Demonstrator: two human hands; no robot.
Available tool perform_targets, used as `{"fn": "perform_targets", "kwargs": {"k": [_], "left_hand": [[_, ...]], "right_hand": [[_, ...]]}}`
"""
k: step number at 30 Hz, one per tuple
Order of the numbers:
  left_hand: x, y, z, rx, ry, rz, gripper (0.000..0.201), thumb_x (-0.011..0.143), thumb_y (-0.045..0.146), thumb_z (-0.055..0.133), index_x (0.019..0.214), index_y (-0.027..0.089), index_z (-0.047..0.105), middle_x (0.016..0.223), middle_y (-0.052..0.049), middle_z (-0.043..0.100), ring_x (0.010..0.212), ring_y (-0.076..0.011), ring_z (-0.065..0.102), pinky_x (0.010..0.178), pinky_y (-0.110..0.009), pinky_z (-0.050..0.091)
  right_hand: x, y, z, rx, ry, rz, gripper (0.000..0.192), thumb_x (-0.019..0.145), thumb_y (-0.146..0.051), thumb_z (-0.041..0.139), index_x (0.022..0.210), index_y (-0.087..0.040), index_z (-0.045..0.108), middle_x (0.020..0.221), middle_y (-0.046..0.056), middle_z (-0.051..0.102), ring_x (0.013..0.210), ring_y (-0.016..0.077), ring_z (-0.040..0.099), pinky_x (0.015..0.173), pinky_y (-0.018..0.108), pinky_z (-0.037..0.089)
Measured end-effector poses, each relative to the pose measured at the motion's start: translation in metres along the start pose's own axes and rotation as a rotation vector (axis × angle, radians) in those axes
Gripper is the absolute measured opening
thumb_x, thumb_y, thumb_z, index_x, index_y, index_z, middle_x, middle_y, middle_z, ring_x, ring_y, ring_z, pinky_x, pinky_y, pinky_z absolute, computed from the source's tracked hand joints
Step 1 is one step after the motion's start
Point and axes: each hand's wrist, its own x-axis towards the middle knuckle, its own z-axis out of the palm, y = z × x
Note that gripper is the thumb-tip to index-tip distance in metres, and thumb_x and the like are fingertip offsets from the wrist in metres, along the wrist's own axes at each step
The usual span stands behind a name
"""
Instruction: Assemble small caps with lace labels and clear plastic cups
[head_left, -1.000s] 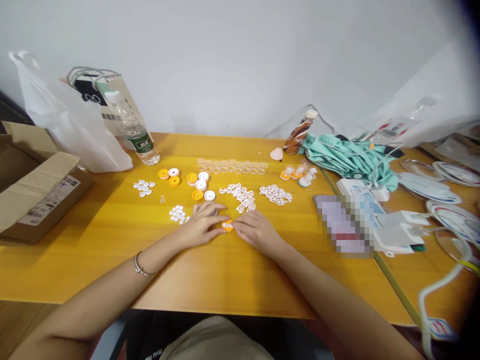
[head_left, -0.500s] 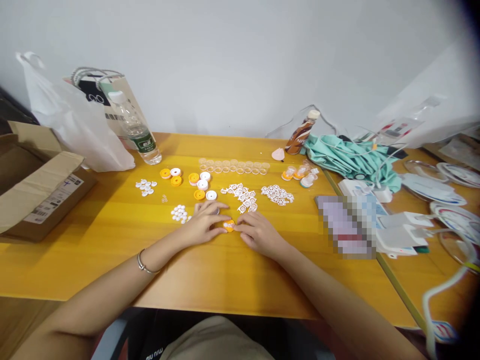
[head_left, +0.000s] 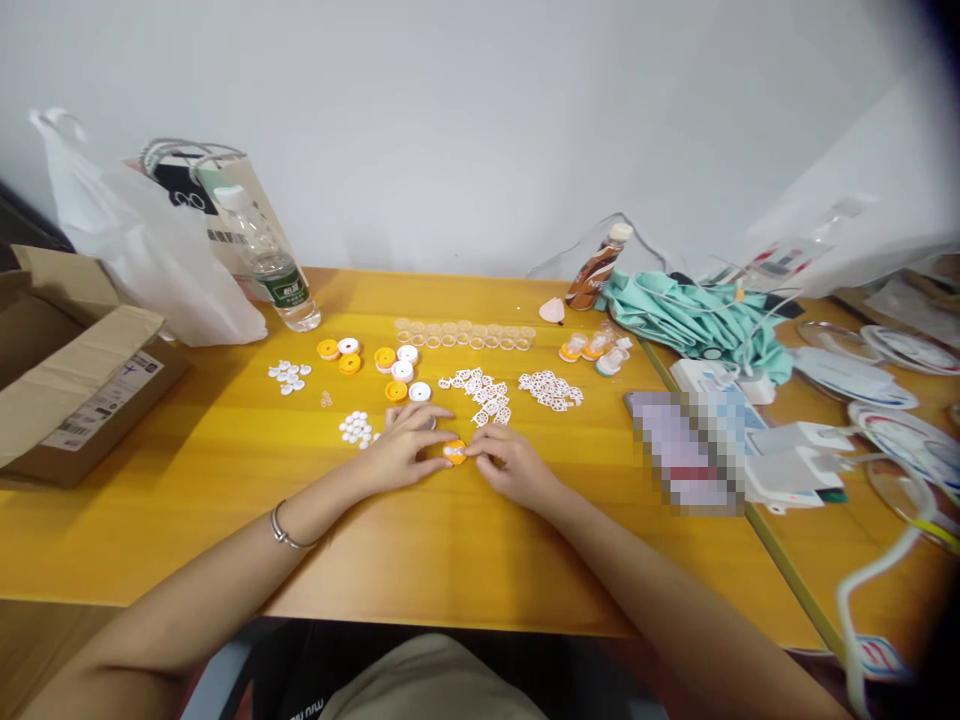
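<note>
Orange round part (head_left: pixel 454 453), pale on top, lies on the table (head_left: pixel 465 560), nearer the person than the row of clear cups (head_left: pixel 465 333). It sits between both hands: left thumb and forefinger of the left hand (head_left: pixel 401 450) pinch its side; the right hand (head_left: pixel 514 462) has bunched fingertips at the opposite edge, their grip unclear. No long axis shows; neither hand is clearly nearer.

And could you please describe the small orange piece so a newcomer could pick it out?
On the wooden table, find the left hand, beyond the silver bracelet. The small orange piece is between its thumb and forefinger, with the right hand opposite. Unlike the loose orange caps farther back, it has a whitish middle.
</note>
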Motion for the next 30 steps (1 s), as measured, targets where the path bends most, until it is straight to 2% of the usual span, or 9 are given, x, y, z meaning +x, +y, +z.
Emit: {"fn": "perform_targets", "kwargs": {"k": [3,5,13,19,25,30], "left_hand": [[-0.001,0.000,-0.001,-0.003,-0.003,0.000,0.034,0.081,0.041,0.060,0.114,0.032,0.062,0.129,-0.006,0.051,0.119,-0.0276,0.040,0.095,-0.045,0.028],[-0.001,0.000,-0.001,-0.006,0.001,0.003,0.034,0.081,0.041,0.061,0.114,0.032,0.062,0.128,-0.005,0.051,0.120,-0.0280,0.039,0.096,-0.045,0.027],[-0.001,-0.001,-0.001,0.013,0.013,-0.002,0.034,0.079,0.041,0.063,0.112,0.032,0.063,0.128,-0.005,0.052,0.118,-0.0271,0.041,0.095,-0.044,0.027],[0.000,0.005,-0.004,-0.001,0.033,0.004,0.039,0.078,0.045,0.062,0.114,0.031,0.061,0.127,-0.006,0.053,0.117,-0.0269,0.041,0.096,-0.045,0.027],[0.003,0.013,-0.004,-0.034,0.085,-0.018,0.018,0.085,0.037,0.056,0.096,0.028,0.068,0.122,-0.004,0.055,0.112,-0.0240,0.045,0.094,-0.042,0.028],[0.005,0.014,-0.002,-0.029,0.076,-0.035,0.014,0.086,0.031,0.055,0.086,0.026,0.068,0.119,-0.004,0.057,0.110,-0.0232,0.047,0.091,-0.041,0.028]], "right_hand": [[0.000,0.002,0.000,0.162,0.037,0.118,0.027,0.080,-0.006,0.044,0.085,-0.020,0.066,0.078,0.004,0.065,0.071,0.0141,0.061,0.066,0.027,0.049],[0.000,0.001,-0.001,0.187,0.038,0.154,0.027,0.080,-0.006,0.043,0.085,-0.020,0.066,0.078,0.003,0.065,0.071,0.0137,0.062,0.067,0.027,0.049],[-0.001,-0.006,-0.005,0.050,0.005,0.026,0.023,0.078,-0.007,0.048,0.089,-0.019,0.065,0.081,0.006,0.064,0.075,0.0158,0.059,0.070,0.030,0.049],[-0.001,-0.006,-0.006,0.039,0.016,0.030,0.022,0.080,-0.008,0.048,0.089,-0.019,0.064,0.081,0.006,0.063,0.076,0.0159,0.059,0.071,0.031,0.049],[0.000,-0.007,-0.008,0.043,0.007,0.058,0.022,0.081,-0.008,0.047,0.088,-0.019,0.064,0.081,0.005,0.063,0.076,0.0158,0.059,0.071,0.030,0.048],[0.001,-0.009,-0.006,0.094,0.064,0.130,0.021,0.080,-0.008,0.047,0.087,-0.020,0.063,0.076,0.003,0.061,0.072,0.0146,0.057,0.068,0.029,0.047]]}}
